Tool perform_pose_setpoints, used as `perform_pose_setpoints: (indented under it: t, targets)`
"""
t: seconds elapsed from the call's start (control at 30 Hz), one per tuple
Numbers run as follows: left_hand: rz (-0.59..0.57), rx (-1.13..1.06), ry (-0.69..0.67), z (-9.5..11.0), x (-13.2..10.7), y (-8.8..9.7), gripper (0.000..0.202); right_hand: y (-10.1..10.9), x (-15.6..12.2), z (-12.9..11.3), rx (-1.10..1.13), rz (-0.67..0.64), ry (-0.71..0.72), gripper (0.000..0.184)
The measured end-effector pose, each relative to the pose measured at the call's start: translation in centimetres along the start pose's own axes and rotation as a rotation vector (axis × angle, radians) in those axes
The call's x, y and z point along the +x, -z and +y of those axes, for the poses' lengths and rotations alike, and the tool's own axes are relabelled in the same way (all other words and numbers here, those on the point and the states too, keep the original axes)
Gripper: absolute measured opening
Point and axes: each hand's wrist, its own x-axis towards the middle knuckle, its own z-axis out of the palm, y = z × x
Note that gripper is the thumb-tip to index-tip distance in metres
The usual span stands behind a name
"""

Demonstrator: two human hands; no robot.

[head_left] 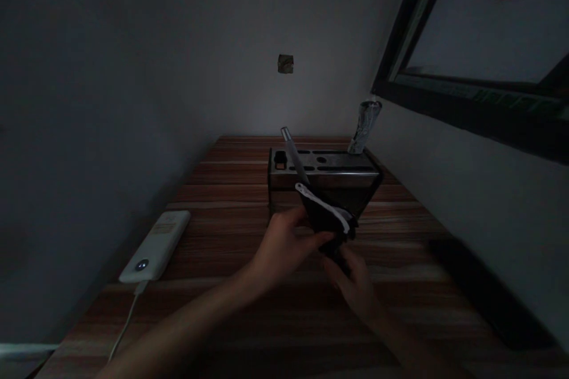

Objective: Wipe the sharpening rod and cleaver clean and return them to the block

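Both hands are at a dark, folded-looking black object with a white edge (326, 216), held over the table. One end of its white strip seems to have a small hole. My left hand (287, 243) is closed on its left side, with the thumb across the front. Lower down, my right hand (353, 278) pinches its bottom end. A pale rod with a metallic tip (293, 151) slants up behind the object; whether it is joined to it I cannot tell. Just beyond stands a slotted block with a metal top (331, 160), partly hidden. The dim light obscures detail.
On the left of the striped wooden table (222, 201) lies a white power bank (162, 243) with a plugged-in cable (124, 325). A patterned grey upright piece (365, 127) rises from the block. A long black object (489, 290) lies right, below a dark-framed panel (480, 41) on the wall.
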Motion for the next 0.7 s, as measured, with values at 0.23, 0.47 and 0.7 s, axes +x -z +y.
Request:
perform_pose_setpoints:
  t: [0.23, 0.47, 0.7]
  targets:
    - [-0.009, 0.084, -0.023, -0.6, -0.5, -0.9, 0.018, -0.2, 0.0, 0.4, 0.03, 0.019, -0.006, 0.026]
    - [-0.024, 0.098, 0.029, -1.0, -0.3, -1.3, 0.018, -0.5, 0.1, 0.4, 0.083, -0.02, -0.048, 0.026]
    - [-0.006, 0.147, 0.024, -1.3, -0.3, -1.2, 0.02, -0.4, 0.2, 0.3, 0.032, 0.011, -0.036, 0.021]
